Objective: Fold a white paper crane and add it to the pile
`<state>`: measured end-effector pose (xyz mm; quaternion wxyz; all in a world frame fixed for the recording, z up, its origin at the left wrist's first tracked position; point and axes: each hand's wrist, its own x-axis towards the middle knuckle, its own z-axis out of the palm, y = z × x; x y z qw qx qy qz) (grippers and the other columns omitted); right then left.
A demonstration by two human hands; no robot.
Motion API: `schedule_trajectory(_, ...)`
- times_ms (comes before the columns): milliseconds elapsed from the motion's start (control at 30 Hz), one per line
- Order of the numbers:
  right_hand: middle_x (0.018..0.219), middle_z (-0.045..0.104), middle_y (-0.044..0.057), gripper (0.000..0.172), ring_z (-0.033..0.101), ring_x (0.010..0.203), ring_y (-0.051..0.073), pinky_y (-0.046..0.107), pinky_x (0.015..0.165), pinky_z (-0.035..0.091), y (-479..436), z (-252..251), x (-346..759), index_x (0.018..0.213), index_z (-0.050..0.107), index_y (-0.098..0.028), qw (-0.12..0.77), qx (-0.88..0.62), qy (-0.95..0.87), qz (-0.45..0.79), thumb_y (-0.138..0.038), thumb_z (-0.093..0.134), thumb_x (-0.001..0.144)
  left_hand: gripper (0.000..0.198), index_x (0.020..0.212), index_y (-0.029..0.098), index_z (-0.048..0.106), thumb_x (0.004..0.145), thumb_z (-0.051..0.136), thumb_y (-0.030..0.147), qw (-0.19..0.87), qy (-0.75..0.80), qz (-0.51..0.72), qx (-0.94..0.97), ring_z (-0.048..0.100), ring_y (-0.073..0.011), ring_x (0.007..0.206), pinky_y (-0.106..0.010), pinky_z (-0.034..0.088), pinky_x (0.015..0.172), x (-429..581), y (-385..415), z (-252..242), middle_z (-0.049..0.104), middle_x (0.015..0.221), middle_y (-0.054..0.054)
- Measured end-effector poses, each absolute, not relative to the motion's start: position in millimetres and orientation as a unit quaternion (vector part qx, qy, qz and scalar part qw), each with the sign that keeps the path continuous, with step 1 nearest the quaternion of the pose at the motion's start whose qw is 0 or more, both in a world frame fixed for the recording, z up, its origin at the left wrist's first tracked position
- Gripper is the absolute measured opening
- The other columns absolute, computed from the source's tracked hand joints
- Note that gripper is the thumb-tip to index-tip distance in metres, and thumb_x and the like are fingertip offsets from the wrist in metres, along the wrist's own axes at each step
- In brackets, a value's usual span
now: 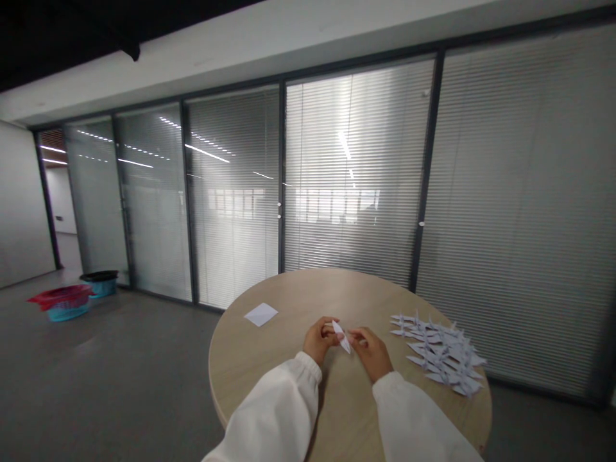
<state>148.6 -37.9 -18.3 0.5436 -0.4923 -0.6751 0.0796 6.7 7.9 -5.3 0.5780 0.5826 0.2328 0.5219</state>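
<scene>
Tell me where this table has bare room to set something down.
Bare wood lies on the round table between the white paper square and the left hand, and along the far rim. It is crowded right of the folded paper in the hands, where paper cranes lie heaped beside the right hand.

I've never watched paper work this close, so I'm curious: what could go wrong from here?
The narrow folded paper piece is pinched between the left hand and right hand, so a hard pull might crease or tear it. The loose pile of paper cranes sits close to the edge of the round wooden table, so a careless sleeve could perhaps sweep some onto the floor.
</scene>
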Motion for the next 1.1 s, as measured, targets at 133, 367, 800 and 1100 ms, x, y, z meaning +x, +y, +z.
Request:
schedule_trajectory(133, 0.076, 0.057, 0.002, 0.013, 0.054, 0.072, 0.015, 0.023, 0.059, 0.043, -39.5, -15.0, 148.7, 0.076, 0.057, -0.020, 0.556, -0.478, -0.679, 0.040, -0.029, 0.048, 0.073, 0.045, 0.088, 0.013, 0.052, 0.049, 0.071, 0.021, 0.584, 0.233, 0.500, 0.596, 0.059, -0.0145, 0.061, -0.029, 0.048, 0.061, 6.7, 8.7, -8.5, 0.063, 0.069, -0.003)
schedule_trajectory(367, 0.074, 0.055, 0.002, 0.011, 0.052, 0.072, 0.015, 0.025, 0.062, 0.042, -40.2, -13.7, 146.8, 0.072, 0.056, -0.020, 0.547, -0.470, -0.692, 0.006, -0.026, 0.047, 0.073, 0.045, 0.089, 0.013, 0.053, 0.048, 0.072, 0.022, 0.569, 0.246, 0.496, 0.608, 0.058, -0.0138, 0.059, -0.028, 0.047, 0.059, 6.9, 8.8, -9.2, 0.062, 0.066, -0.002)
schedule_trajectory(800, 0.074, 0.054, 0.002, 0.009, 0.052, 0.072, 0.015, 0.024, 0.060, 0.043, -38.2, -17.7, 146.0, 0.071, 0.054, -0.020, 0.529, -0.480, -0.699, 0.012, -0.027, 0.049, 0.071, 0.037, 0.081, 0.012, 0.058, 0.049, 0.071, 0.026, 0.588, 0.248, 0.475, 0.607, 0.058, -0.0162, 0.063, -0.029, 0.047, 0.061, 8.5, 6.6, -7.8, 0.062, 0.067, -0.004)
schedule_trajectory(1100, 0.070, 0.053, 0.001, 0.010, 0.051, 0.069, 0.014, 0.024, 0.060, 0.042, -33.4, -22.1, 149.1, 0.068, 0.052, -0.019, 0.540, -0.498, -0.678, -0.011, -0.028, 0.048, 0.071, 0.045, 0.090, 0.014, 0.053, 0.051, 0.070, 0.030, 0.604, 0.224, 0.476, 0.598, 0.058, -0.0146, 0.066, -0.030, 0.047, 0.065, 11.2, 6.3, -10.2, 0.061, 0.069, -0.003)
